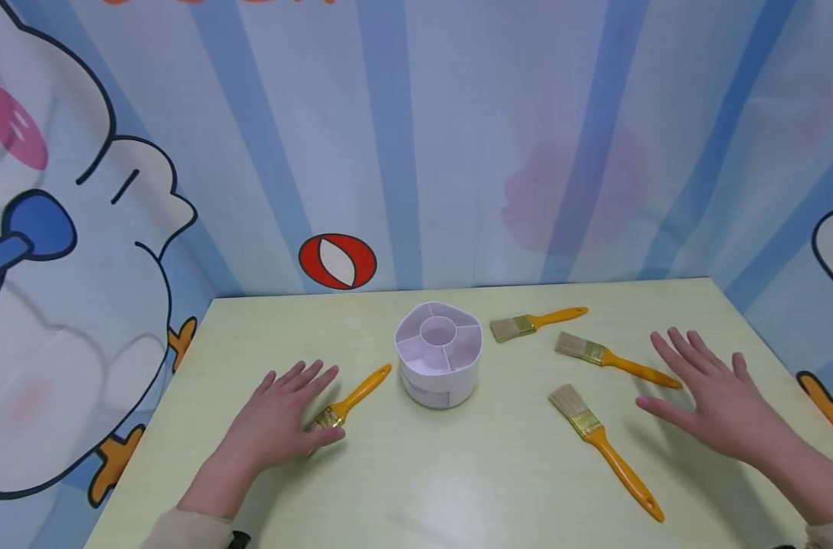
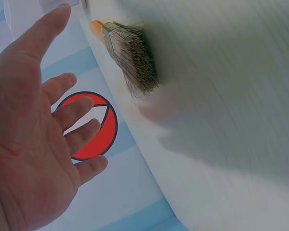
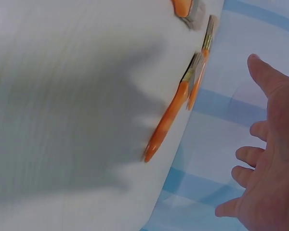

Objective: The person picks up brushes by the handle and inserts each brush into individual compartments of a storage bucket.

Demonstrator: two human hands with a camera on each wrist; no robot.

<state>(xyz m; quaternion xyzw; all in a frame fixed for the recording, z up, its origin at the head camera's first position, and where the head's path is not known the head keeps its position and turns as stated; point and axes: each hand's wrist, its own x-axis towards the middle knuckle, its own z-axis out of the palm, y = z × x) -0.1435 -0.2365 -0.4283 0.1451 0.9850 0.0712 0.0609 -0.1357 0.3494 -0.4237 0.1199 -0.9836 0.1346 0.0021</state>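
Observation:
My left hand hovers over a paintbrush with an orange handle, hiding part of its bristles in the head view. In the left wrist view the brush's bristles lie on the table, apart from the spread fingers. On the other side, my right hand is held above the table with fingers spread and nothing in them. Nearest to it lies a second paintbrush, its handle end pointing toward the hand. Another paintbrush lies closer to me, slanting down to the right.
A white round organizer with several compartments stands mid-table. Right of it, toward the back, lies one more paintbrush. The pale table ends against a blue striped backdrop with cartoon figures.

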